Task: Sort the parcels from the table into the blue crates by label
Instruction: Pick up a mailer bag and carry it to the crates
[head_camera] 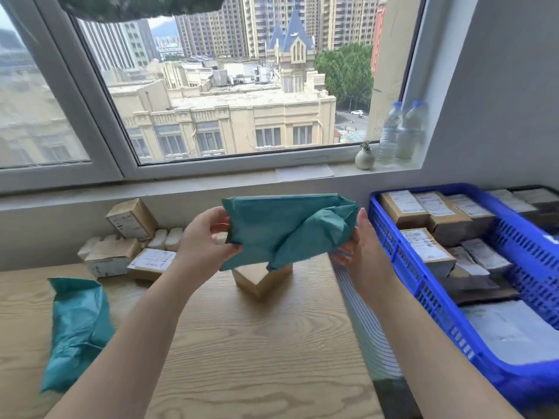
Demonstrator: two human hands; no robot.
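teal parcel [284,231] pinched between both hands' fingers [211,234]

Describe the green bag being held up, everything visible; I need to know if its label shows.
The teal-green mailer bag looks like thin, crinkled plastic film, soft and creased, with one corner folded over on its right side. It is held in the air above a small cardboard box on the wooden table, roughly level. The left hand grips its left edge; the right hand holds its right end. No label shows on the side facing the camera.
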